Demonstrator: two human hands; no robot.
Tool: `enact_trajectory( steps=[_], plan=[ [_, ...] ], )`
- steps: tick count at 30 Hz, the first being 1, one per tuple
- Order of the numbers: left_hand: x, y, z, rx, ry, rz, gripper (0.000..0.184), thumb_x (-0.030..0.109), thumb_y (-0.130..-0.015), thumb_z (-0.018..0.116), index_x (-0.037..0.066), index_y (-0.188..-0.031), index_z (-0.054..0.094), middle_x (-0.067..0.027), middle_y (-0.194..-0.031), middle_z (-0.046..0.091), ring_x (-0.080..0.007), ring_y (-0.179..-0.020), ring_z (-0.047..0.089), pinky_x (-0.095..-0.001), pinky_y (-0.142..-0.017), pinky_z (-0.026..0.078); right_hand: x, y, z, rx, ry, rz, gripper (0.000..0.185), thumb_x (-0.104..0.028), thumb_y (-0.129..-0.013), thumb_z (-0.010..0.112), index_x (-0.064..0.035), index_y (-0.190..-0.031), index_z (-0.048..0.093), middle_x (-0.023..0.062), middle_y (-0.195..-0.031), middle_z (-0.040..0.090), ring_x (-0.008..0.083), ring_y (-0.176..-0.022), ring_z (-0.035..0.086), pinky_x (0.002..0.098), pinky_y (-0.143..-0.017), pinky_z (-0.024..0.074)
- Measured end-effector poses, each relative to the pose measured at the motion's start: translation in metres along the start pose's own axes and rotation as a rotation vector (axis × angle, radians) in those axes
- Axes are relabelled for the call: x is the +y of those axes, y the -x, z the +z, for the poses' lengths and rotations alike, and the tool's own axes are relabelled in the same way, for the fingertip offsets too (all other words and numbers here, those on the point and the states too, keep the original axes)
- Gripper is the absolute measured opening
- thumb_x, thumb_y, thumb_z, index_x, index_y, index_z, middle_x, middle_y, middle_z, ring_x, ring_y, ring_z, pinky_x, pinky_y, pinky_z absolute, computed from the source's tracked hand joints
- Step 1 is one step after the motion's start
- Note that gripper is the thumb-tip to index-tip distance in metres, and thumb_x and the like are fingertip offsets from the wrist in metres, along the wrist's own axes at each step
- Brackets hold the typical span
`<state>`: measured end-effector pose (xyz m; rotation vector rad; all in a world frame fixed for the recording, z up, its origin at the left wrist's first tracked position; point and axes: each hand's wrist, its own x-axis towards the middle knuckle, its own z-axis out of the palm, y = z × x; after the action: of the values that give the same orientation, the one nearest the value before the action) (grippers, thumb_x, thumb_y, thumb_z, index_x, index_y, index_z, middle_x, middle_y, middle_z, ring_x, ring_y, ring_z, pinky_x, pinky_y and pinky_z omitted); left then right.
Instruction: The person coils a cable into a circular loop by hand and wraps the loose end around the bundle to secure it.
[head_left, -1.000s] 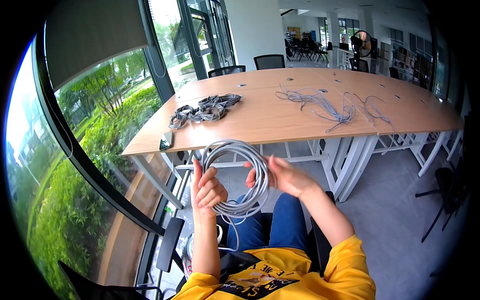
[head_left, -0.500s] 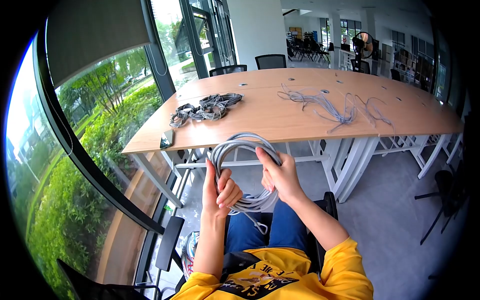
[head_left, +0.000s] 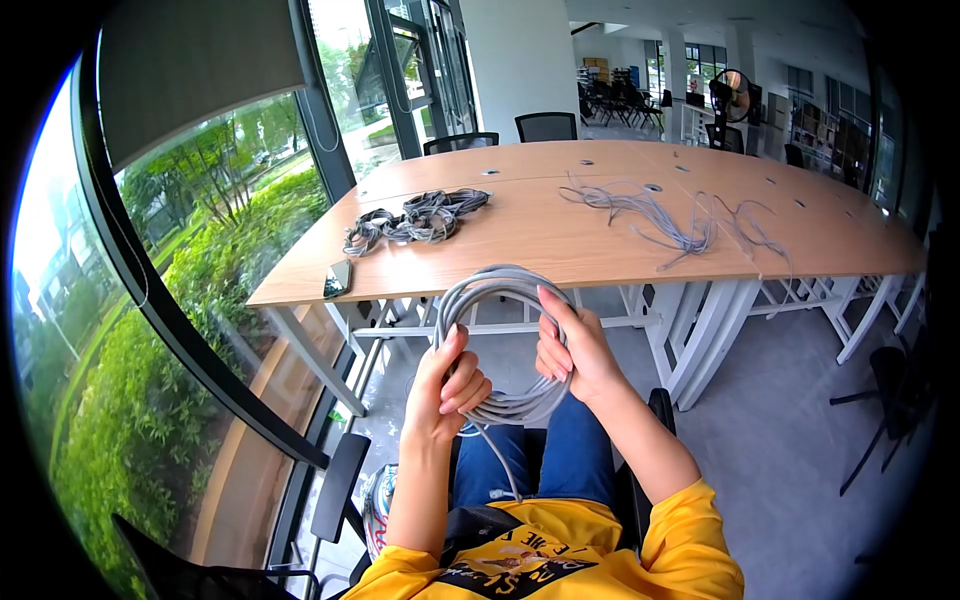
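Observation:
A round coil of grey cable point(head_left: 515, 410) is held upright above my lap, in front of the table edge. My left hand point(head_left: 447, 385) wraps around the coil's left side, fingers curled and thumb up. On the right side, my right hand point(head_left: 580, 350) grips the same loops, its thumb lying along the top. One loose cable end point(head_left: 508, 470) hangs from the bottom of the coil towards my lap, with a small plug at its tip.
The wooden table point(head_left: 530, 240) carries dark grey coiled cables point(head_left: 420, 217) at left and loose, untied grey cables point(head_left: 680, 225) at right. A phone point(head_left: 338, 279) lies near the left front edge. My chair's armrest point(head_left: 340, 487) is at lower left, beside the window.
My right hand has shifted slightly right and down along the coil, and my left hand slightly right. The hanging cable end has swung lower and now dangles straighter.

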<state>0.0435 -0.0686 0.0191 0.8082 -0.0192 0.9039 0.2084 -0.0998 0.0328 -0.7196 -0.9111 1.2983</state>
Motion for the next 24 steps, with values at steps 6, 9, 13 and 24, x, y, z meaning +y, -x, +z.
enact_trajectory(
  steps=[6, 9, 13, 24],
  plan=[
    [-0.0035, -0.0039, 0.0001, 0.024, 0.026, 0.025, 0.028, 0.031, -0.090, 0.029, 0.011, -0.073, 0.037, 0.0025, -0.043, 0.032, -0.0035, -0.026, 0.023, -0.0176, -0.029, 0.019, 0.0016, -0.0005, -0.0004, 0.006, -0.017, 0.008, 0.038, -0.037, -0.082, 0.048, -0.0103, -0.057, 0.038, -0.0017, -0.036, 0.030, 0.0092, -0.028, 0.029, 0.0233, -0.035, 0.0277],
    [-0.0021, -0.0032, -0.0021, 0.062, 0.011, 0.030, 0.024, 0.027, -0.089, 0.036, 0.010, -0.072, 0.038, 0.0015, -0.045, 0.032, -0.0036, -0.026, 0.023, -0.0182, -0.029, 0.019, 0.0039, 0.0012, 0.0031, 0.003, -0.019, -0.042, 0.038, -0.036, -0.078, 0.056, -0.0103, -0.055, 0.039, -0.0020, -0.037, 0.033, 0.0085, -0.030, 0.033, 0.0226, -0.036, 0.0301],
    [-0.0016, -0.0023, -0.0039, 0.093, -0.147, 0.035, 0.021, 0.021, -0.086, 0.044, 0.009, -0.071, 0.037, 0.0022, -0.046, 0.031, -0.0033, -0.026, 0.023, -0.0186, -0.027, 0.018, -0.0002, 0.0046, 0.0013, -0.096, 0.005, -0.058, 0.037, -0.036, -0.078, 0.056, -0.0096, -0.057, 0.040, -0.0019, -0.038, 0.034, 0.0086, -0.031, 0.034, 0.0231, -0.037, 0.0307],
    [-0.0047, -0.0024, 0.0005, -0.089, -0.017, -0.007, 0.014, 0.019, -0.088, 0.037, 0.007, -0.093, 0.040, 0.0034, -0.054, 0.031, -0.0028, -0.029, 0.027, -0.0167, -0.030, 0.022, -0.0030, 0.0007, 0.0021, 0.080, 0.036, -0.005, 0.047, -0.050, -0.077, 0.050, -0.0083, -0.057, 0.040, -0.0025, -0.037, 0.031, 0.0072, -0.029, 0.029, 0.0224, -0.035, 0.0285]
  ],
)
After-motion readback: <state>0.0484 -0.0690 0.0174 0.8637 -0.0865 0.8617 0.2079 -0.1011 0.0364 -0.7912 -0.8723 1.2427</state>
